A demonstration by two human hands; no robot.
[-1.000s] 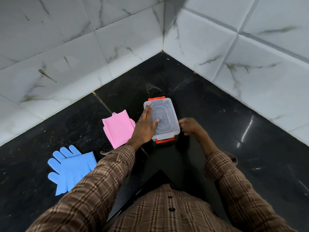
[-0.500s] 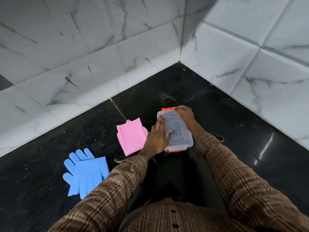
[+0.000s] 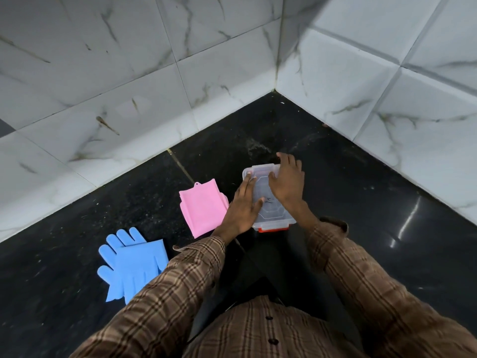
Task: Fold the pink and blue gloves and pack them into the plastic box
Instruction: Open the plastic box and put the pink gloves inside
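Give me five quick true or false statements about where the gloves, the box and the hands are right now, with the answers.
1. Both hands rest on the plastic box. True: left hand, right hand.
2. The pink gloves are inside the box. False: they lie on the floor beside it.
3. The blue gloves lie nearer the person than the pink ones. True.
4. The box's lid is off. False: it is on.
5. The left hand is holding the blue gloves. False: nothing touches them.

Brown plaid button-up shirt [image 3: 258,332], long sleeves cuffed at wrists, dark buttons; black trousers [image 3: 271,275].
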